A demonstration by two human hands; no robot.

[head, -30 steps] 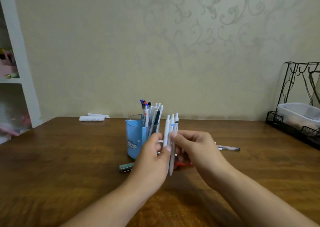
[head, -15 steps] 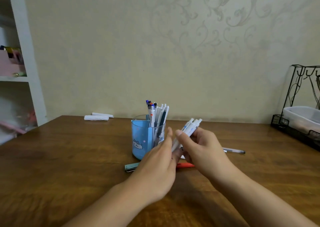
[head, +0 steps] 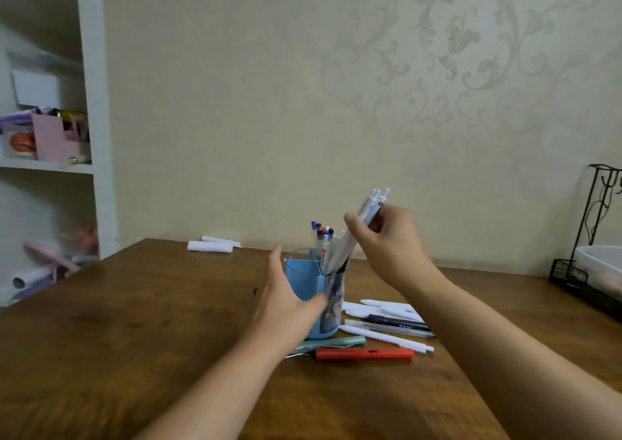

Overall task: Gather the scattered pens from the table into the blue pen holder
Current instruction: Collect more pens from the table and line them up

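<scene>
The step in hand is loading a bunch: the right hand (head: 387, 237) pinches a bundle of white pens (head: 365, 216) between thumb and curled fingers, tilted with the clicker ends up toward 1 o'clock and the lower ends at the mouth of the blue pen holder (head: 303, 280). Whether the tips are already inside the rim I cannot tell; they merge with the pens standing in the holder (head: 323, 241). The left hand (head: 286, 298) is cupped against the holder's near side at about 9 o'clock, fingers fairly straight, thumb up, its grip spread and steadying, not wrapped tight.

The holder stands near the middle of the wooden worktop (head: 134, 322). Several pens lie loose on the worktop just beside it: a group of white and dark pens (head: 387, 322) at about 3 to 4 o'clock from the holder, and a pale green pen (head: 336, 341) and a red pen (head: 367, 354) at about 5 o'clock, close to its base.

The next move likely calls for bringing the bundle more upright, lowering it so all the tips clear the rim and slip between the pens already there, then loosening the pinch. The holder looks crowded, so the left hand should brace it against tipping. The job is partly done.
</scene>
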